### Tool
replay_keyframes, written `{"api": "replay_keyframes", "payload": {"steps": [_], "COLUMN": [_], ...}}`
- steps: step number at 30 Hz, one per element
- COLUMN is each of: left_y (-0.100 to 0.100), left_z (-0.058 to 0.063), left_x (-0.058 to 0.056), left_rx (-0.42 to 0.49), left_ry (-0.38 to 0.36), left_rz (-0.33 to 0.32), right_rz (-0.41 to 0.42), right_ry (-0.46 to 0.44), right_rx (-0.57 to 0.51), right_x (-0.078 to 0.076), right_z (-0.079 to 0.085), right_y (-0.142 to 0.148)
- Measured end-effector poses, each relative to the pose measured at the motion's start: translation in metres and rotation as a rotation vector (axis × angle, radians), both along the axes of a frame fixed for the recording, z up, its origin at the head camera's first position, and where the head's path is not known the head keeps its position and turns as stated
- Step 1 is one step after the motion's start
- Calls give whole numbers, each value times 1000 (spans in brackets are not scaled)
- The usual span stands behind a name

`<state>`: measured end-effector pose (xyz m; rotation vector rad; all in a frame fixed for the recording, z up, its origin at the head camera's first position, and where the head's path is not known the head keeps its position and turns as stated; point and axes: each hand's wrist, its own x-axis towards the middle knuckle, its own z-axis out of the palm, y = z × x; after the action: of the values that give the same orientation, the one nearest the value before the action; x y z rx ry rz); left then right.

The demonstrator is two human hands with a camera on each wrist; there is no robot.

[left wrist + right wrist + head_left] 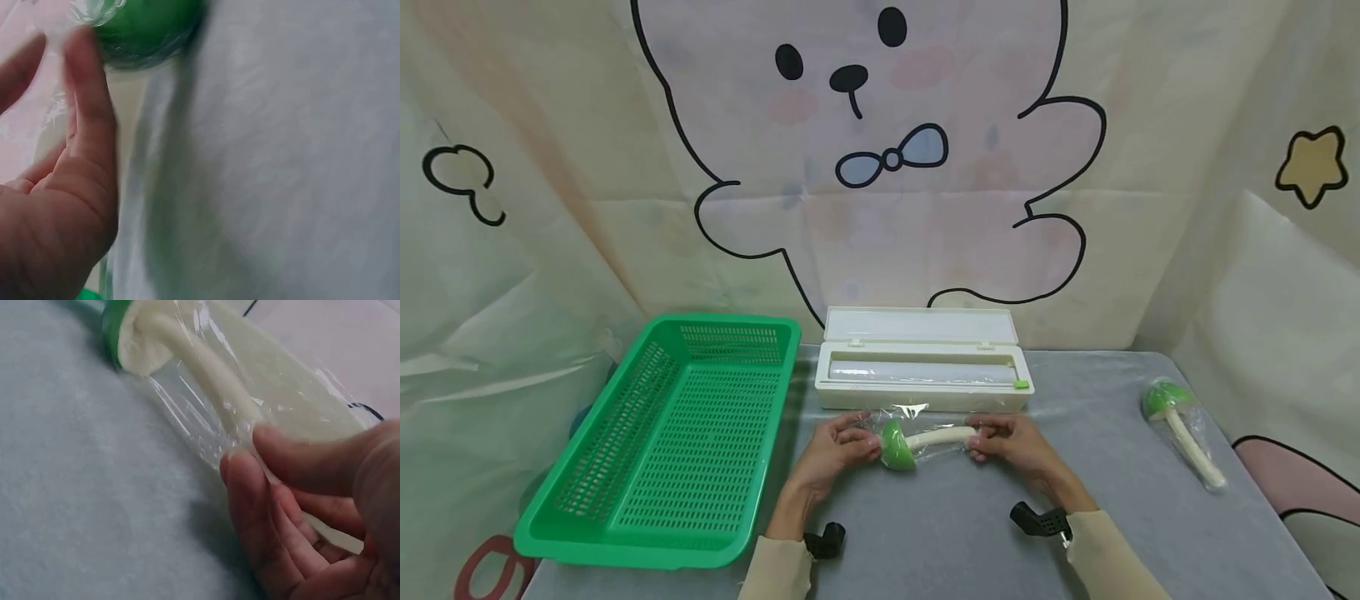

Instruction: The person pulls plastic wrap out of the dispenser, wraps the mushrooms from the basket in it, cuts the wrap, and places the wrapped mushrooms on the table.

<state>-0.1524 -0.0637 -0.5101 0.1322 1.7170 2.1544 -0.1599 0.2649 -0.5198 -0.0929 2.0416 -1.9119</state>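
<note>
A toy mushroom (898, 446) with a green cap and a long pale stem lies sideways between both hands, wrapped in clear plastic film (206, 406). My left hand (838, 450) is at the cap end, fingertips and thumb on the film beside the cap. In the left wrist view the green cap (150, 31) shows just beyond the blurred fingertips. My right hand (1011, 446) pinches the film at the stem's free end between thumb and fingers; those fingers hide the stem's tip.
Just behind the hands stands a white cling film dispenser (925, 400), lid raised, a roll inside and a green slider at its right. A green slotted basket (763, 467) is at the left. Another film-wrapped mushroom (1183, 433) lies at the right on the grey tablecloth (925, 533).
</note>
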Motion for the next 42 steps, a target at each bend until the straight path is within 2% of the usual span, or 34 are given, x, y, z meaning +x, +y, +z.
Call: {"api": "replay_keyframes", "payload": {"steps": [2,6,8,10,14,17,20,22,27,28,30,35,38,41,42], "left_y": [5,13,16,18,22,24,28,32,41,42,44,46,48,52,53], "left_z": [-4,-7,-8,-7,-5,0,4,5,10,11,13,20,23,27,32], "left_x": [0,2,3,3,3,3,3,3,4,4,6,9,8,6,8], "left_rx": [-57,-155,-156,-123,-87,-117,-136,-151,-125,-119,-123,-185,-226,-234,-236], "left_ry": [28,129,182,216,258,305,355,386,451,464,490,485,463,445,430], "left_rz": [14,89,102,85,50,62,107,163,307,317,294,206,220,250,258], "right_rz": [17,2,-2,-1,48,119,180,207,199,191,174,137,146,186,200], "right_ry": [7,30,53,74,128,149,153,148,181,188,206,257,286,262,250], "right_rx": [26,105,137,141,69,-6,-46,-76,-162,-175,-183,-139,-85,-110,-133], "right_x": [1,3,4,6,8,7,6,5,6,6,7,9,10,11,12], "right_z": [-2,-1,1,3,6,7,10,11,17,18,21,28,33,37,38], "right_y": [0,-2,-2,-2,1,2,1,-1,-8,-10,-13,-19,-23,-26,-27]}}
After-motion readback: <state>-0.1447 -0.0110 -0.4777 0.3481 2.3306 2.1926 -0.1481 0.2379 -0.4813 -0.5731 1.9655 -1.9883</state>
